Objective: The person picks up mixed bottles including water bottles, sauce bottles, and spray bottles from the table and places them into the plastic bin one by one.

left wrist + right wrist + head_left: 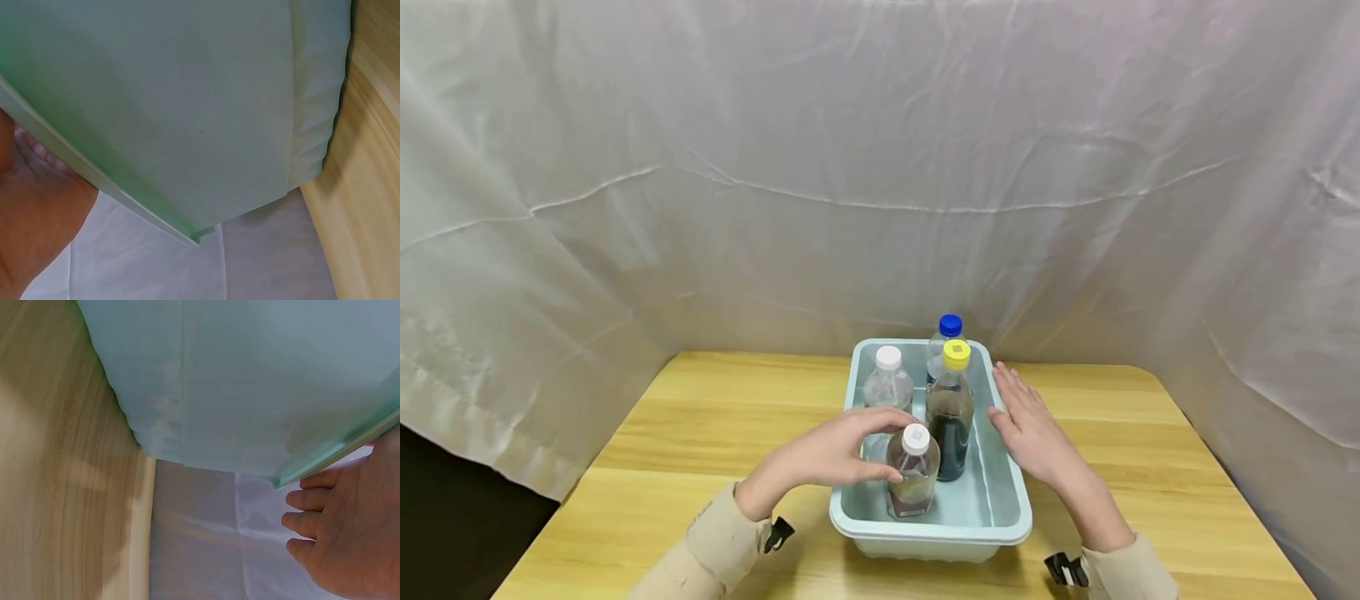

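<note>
A light blue plastic bin (pixel 931 533) stands on the wooden table with several bottles upright in it. My left hand (pixel 838 448) reaches over the bin's left rim, its thumb and fingers curved around the clear bottle with a white cap (pixel 913 475) at the near end. Beside that bottle is a dark-liquid bottle with a yellow cap (pixel 951 425). My right hand (pixel 1036 425) lies along the right rim, fingers straight, holding nothing. In the right wrist view, the fingers (pixel 306 500) show beside the rim; the left wrist view hides the left fingertips behind the bin wall (pixel 187 112).
Farther back in the bin are another white-capped bottle (pixel 888 383) and a blue-capped bottle (pixel 950 329). The wooden table (pixel 715 433) extends to both sides. A grey-white curtain (pixel 820 250) hangs behind and around it.
</note>
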